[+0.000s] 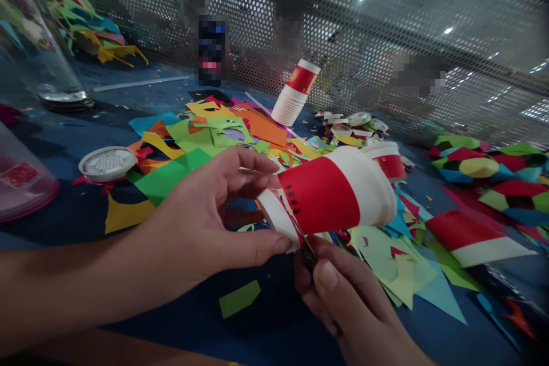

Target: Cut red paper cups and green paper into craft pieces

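Observation:
A red and white paper cup (pixel 326 191) lies tilted on its side in the air in front of me, its wider white end to the right. My left hand (pixel 240 211) grips the narrow white end, thumb below and fingers behind it. Dark-handled scissors (pixel 307 251) sit in my right hand (pixel 338 291), their blade at a slit in the cup between the red band and the white end. The far fingertips of my left hand are partly hidden by the cup.
Coloured paper scraps (pixel 227 131) cover the blue table (pixel 154 94). A stack of paper cups (pixel 295 91) leans behind them. On the left stand a glass jar (pixel 64 77) and a pink translucent cup (pixel 26 183). A cut red cup piece (pixel 472 237) lies right. A perforated metal screen (pixel 343 28) borders the back.

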`<state>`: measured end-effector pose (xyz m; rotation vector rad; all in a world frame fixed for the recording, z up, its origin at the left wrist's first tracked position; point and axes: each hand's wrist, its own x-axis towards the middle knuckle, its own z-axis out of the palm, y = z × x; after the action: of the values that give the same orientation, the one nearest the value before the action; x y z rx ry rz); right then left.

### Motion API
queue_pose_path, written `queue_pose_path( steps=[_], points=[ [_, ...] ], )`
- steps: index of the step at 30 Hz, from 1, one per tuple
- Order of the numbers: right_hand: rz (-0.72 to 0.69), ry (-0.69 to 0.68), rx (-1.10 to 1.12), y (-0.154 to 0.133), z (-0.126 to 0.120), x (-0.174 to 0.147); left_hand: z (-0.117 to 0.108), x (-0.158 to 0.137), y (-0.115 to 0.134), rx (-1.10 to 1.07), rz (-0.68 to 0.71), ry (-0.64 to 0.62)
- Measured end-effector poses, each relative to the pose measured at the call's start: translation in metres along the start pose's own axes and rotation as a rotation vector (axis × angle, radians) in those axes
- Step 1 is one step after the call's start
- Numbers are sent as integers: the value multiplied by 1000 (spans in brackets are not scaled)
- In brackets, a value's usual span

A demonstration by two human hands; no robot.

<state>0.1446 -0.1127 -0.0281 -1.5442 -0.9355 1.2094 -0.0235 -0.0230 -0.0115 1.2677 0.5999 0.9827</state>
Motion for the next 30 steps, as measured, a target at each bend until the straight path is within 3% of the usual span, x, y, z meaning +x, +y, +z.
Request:
queue_pose_path(
  steps=[5,20,30],
  points=[
    [-133,-229,45,-4,3,6,0,0,0,3,10,2],
    [-158,-267,62,-2,4,8,2,-3,1,-24,-68,-32],
    [-153,-217,10,9,-6,8,-2,-4,0,94,12,-3]
  ],
)
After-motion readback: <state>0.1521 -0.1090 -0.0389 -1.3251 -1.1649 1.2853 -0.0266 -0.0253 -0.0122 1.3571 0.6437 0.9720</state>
